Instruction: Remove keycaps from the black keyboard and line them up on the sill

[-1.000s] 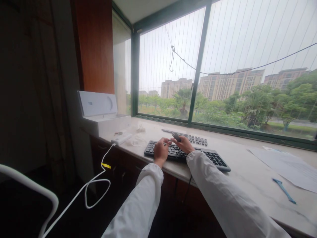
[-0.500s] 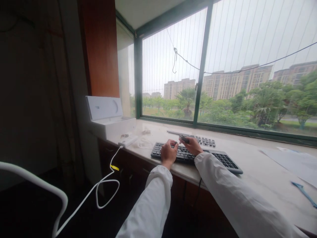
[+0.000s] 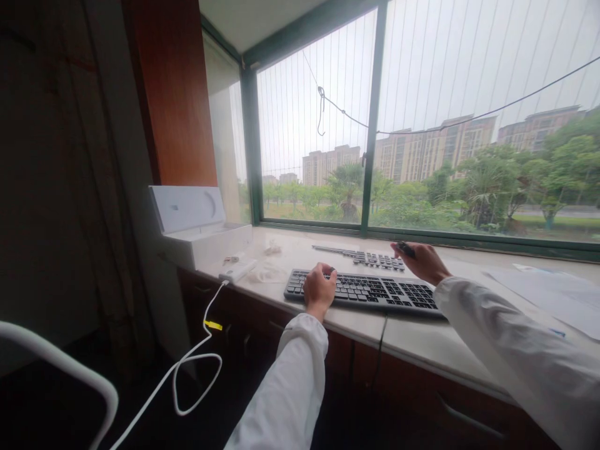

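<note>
A dark computer keyboard (image 3: 370, 291) lies along the front of the counter; its left part carries keycaps, while many positions on the right show bare dark sockets. My left hand (image 3: 320, 290) rests over the keyboard's left-middle, fingers curled together, with a small dark bit at the fingertips that I cannot make out. Out to the right, my right hand (image 3: 425, 261) is closed around a short dark hand tool (image 3: 405, 249), close to the right end of the loose keycaps (image 3: 375, 260). Those keycaps lie in rows behind the keyboard.
An open white box (image 3: 210, 245) stands at the counter's left end, with a white adapter (image 3: 237, 270) and white cable (image 3: 206, 340) before it. Papers (image 3: 548, 300) lie at the right. The window (image 3: 314, 156) closes off the back. A thin dark cable (image 3: 383, 331) hangs over the front edge.
My right hand, holding the dark tool, has moved from the middle of the keyboard rightward and back to the loose keycaps. My left hand has stayed on the keyboard. The view has shifted slightly.
</note>
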Action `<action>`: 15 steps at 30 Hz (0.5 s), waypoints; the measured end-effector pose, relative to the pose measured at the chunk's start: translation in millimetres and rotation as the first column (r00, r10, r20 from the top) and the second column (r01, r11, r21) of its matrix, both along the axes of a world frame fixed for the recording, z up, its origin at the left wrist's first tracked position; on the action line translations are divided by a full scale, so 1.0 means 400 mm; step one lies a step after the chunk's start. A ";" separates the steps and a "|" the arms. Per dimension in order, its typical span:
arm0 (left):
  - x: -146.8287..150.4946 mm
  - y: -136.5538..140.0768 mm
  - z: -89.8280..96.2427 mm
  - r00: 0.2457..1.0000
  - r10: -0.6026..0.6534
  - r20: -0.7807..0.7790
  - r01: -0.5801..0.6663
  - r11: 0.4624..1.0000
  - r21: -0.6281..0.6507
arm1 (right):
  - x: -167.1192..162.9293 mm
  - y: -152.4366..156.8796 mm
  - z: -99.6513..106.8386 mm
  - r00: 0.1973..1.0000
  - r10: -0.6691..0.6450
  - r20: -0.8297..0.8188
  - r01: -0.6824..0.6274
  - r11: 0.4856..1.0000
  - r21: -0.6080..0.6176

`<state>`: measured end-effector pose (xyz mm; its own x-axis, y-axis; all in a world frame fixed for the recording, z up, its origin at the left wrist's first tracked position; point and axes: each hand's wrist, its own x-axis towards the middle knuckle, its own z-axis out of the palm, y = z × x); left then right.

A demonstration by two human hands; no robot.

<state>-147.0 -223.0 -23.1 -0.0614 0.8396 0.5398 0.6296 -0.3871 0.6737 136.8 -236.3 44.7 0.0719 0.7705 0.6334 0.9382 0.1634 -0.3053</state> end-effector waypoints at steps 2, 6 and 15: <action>0.001 0.001 0.000 1.000 0.001 -0.001 -0.001 1.000 0.002 | 0.060 -0.026 -0.012 0.995 -0.097 0.034 0.097 0.995 0.003; 0.002 0.004 -0.002 1.000 0.000 0.008 0.000 1.000 0.014 | 0.156 -0.070 -0.063 0.942 -0.334 0.044 0.334 0.942 -0.010; 0.008 -0.021 0.009 0.993 -0.015 -0.119 0.028 0.994 0.110 | 0.220 -0.079 -0.089 0.899 -0.431 -0.079 0.409 0.891 -0.198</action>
